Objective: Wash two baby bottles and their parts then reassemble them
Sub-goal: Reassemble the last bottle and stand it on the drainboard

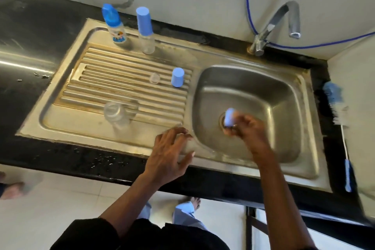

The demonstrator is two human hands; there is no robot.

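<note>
My right hand (246, 128) grips a light blue bottle part (230, 117) over the drain of the sink basin (269, 95); the hand is blurred. My left hand (169, 152) hovers with fingers spread and relaxed over the front rim of the sink, holding nothing. On the ribbed drainboard (101, 91) a clear bottle body (116, 112) lies near the front. A clear teat (154, 77) and a blue cap (177, 77) stand further back. At the back rim stand a printed bottle with a blue top (114, 24) and a clear bottle with a tall blue cap (145, 30).
The tap (282, 20) rises at the back of the basin, no water visible. A bottle brush (337, 119) with a blue handle lies on the black counter (26, 32) to the right. A blue hose (248, 6) runs along the wall.
</note>
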